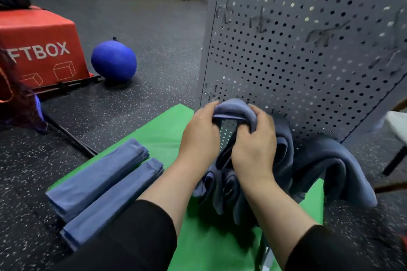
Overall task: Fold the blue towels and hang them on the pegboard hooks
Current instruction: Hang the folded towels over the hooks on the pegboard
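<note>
Both hands work a folded blue towel (235,108) against the foot of a grey pegboard (308,50). The left hand (199,136) curls its fingers round the towel's left side near the top of the loop; the right hand (255,143) grips the right side, fingers tucked into the fold. The towel arches between them, its tails hanging down in front of the board over a green mat (167,125). Whether a hook already sits inside the loop cannot be told; the cloth and hands hide it.

To the right, another towel (330,165) drapes from the board, seemingly hung. On the near left of the mat lie two folded towels (101,182), side by side and touching, not yet hung.

The step in hand looks like seating the loop on a low hook. The chief risk is a miss: with the hook out of sight behind the cloth, the fold may catch only by one layer and slide off once both hands let go. The layered tails may also splay open as they drop, undoing the fold. Crowding is a further hazard, since the hung towel is just beside and could be knocked loose.

Beyond the mat sit a red box (41,46) and a blue ball (113,61) on the dark floor.
</note>
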The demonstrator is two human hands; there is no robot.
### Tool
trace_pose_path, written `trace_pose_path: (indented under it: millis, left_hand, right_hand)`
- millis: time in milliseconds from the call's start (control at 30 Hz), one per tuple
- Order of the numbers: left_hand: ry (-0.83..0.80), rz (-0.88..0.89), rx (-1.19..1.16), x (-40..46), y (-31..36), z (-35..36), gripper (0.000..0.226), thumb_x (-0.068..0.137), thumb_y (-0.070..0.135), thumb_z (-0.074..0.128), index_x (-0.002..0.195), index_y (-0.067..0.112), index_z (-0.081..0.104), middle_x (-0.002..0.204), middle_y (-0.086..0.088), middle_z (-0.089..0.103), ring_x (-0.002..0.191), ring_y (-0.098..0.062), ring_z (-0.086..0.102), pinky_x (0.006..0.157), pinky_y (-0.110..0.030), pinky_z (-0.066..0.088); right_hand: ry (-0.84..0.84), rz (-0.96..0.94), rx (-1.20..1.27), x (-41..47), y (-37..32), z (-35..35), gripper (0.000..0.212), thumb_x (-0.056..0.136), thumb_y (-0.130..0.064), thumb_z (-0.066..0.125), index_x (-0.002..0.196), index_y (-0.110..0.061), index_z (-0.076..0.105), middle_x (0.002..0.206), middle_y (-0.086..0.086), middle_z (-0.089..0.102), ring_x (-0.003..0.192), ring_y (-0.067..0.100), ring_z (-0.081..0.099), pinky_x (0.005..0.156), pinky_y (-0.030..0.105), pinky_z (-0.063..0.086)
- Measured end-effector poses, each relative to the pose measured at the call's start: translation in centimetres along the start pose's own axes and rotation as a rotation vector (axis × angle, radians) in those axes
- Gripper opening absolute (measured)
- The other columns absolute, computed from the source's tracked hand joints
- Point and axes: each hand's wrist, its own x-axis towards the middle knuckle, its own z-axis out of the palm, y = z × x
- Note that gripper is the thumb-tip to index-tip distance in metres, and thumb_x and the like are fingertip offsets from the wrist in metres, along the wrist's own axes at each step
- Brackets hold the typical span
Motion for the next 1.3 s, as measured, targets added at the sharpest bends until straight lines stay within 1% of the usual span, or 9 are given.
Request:
trace_pose_path:
  millis: [300, 400, 600, 733, 867, 967, 1100, 1233, 1300]
  left_hand:
    - [0.238, 0.169, -0.181, 0.5, 0.8, -0.9, 0.026, 0.083, 0.015, 0.061, 0.108, 0.020, 0.066, 0.082, 0.016, 0.063, 0.075, -0.006, 0.055, 0.072, -0.021, 0.045]
    - [0.201, 0.163, -0.211, 1.1, 0.6, -0.6, 0.031, 0.083, 0.013, 0.061, 0.112, 0.023, 0.071, 0.092, 0.016, 0.067, 0.085, -0.003, 0.059, 0.080, -0.016, 0.045]
    - [0.074, 0.064, -0.195, 2.8, -0.2, 1.6, 0.047, 0.084, 0.013, 0.049, 0.124, 0.029, 0.068, 0.113, 0.005, 0.072, 0.108, -0.018, 0.065, 0.097, -0.039, 0.051]
    - [0.031, -0.012, -0.073, 2.8, -1.4, 3.2, 0.049, 0.087, 0.006, 0.052, 0.126, 0.032, 0.068, 0.113, 0.000, 0.073, 0.103, -0.024, 0.064, 0.090, -0.036, 0.051]
    - [-0.025, -0.033, -0.012, 1.4, -3.0, 4.1, 0.053, 0.086, 0.010, 0.053, 0.128, 0.041, 0.064, 0.112, 0.001, 0.073, 0.101, -0.026, 0.063, 0.085, -0.037, 0.052]
    - [-0.081, -0.022, -0.025, 0.4, -4.6, 3.9, 0.058, 0.091, 0.014, 0.056, 0.143, 0.039, 0.053, 0.123, 0.003, 0.070, 0.109, -0.021, 0.062, 0.092, -0.034, 0.049]
    - [-0.161, -0.013, 0.002, -1.3, -7.1, 2.4, 0.060, 0.094, 0.020, 0.059, 0.151, 0.035, 0.044, 0.142, 0.006, 0.060, 0.127, -0.016, 0.056, 0.106, -0.033, 0.045]
    - [-0.110, -0.131, 0.185, -4.0, -11.5, -1.1, 0.043, 0.102, 0.022, 0.053, 0.145, 0.021, 0.054, 0.146, -0.001, 0.057, 0.132, -0.021, 0.052, 0.105, -0.028, 0.036]
    - [-0.130, -0.239, 0.289, -5.5, -15.2, -3.4, 0.039, 0.104, 0.025, 0.050, 0.142, 0.020, 0.057, 0.143, -0.003, 0.060, 0.130, -0.025, 0.055, 0.102, -0.033, 0.040]
  right_hand:
    - [0.081, -0.027, 0.082, 0.4, -1.9, -1.3, 0.034, 0.091, -0.003, 0.054, 0.116, -0.023, 0.065, 0.114, -0.004, 0.067, 0.105, 0.004, 0.061, 0.091, 0.010, 0.045]
    - [0.081, -0.020, 0.048, 0.9, -1.4, -1.3, 0.036, 0.091, -0.003, 0.055, 0.114, -0.029, 0.063, 0.114, -0.005, 0.066, 0.104, 0.003, 0.059, 0.088, 0.006, 0.041]
    - [0.065, 0.029, 0.037, 3.5, 0.1, 0.1, 0.036, 0.092, -0.004, 0.051, 0.114, -0.030, 0.061, 0.117, -0.005, 0.065, 0.109, 0.009, 0.061, 0.101, 0.032, 0.049]
    - [0.029, 0.032, -0.020, 3.7, 2.1, 1.5, 0.039, 0.089, -0.001, 0.049, 0.098, -0.036, 0.062, 0.104, -0.022, 0.061, 0.103, 0.001, 0.058, 0.094, 0.019, 0.046]
    - [-0.086, 0.122, -0.190, 2.0, 5.9, 3.2, 0.046, 0.089, -0.008, 0.052, 0.135, -0.016, 0.053, 0.131, 0.008, 0.055, 0.123, 0.025, 0.053, 0.107, 0.044, 0.044]
    - [-0.168, 0.164, -0.213, 0.1, 6.9, 3.2, 0.070, 0.088, -0.009, 0.054, 0.154, -0.017, 0.031, 0.156, 0.008, 0.040, 0.144, 0.023, 0.037, 0.119, 0.042, 0.033]
    - [-0.121, -0.102, -0.233, -3.1, 6.0, 2.1, 0.073, 0.095, -0.008, 0.056, 0.159, -0.010, 0.021, 0.169, 0.005, 0.013, 0.155, 0.012, 0.011, 0.124, 0.021, 0.009]
    - [-0.174, -0.513, -0.080, -6.4, 5.1, 2.6, 0.045, 0.096, -0.009, 0.053, 0.140, 0.002, 0.052, 0.155, 0.017, 0.042, 0.147, 0.027, 0.038, 0.121, 0.048, 0.030]
    - [-0.307, -0.488, -0.045, -7.9, 5.4, 4.1, 0.035, 0.095, -0.009, 0.056, 0.129, -0.002, 0.062, 0.143, 0.012, 0.056, 0.137, 0.021, 0.051, 0.117, 0.039, 0.036]
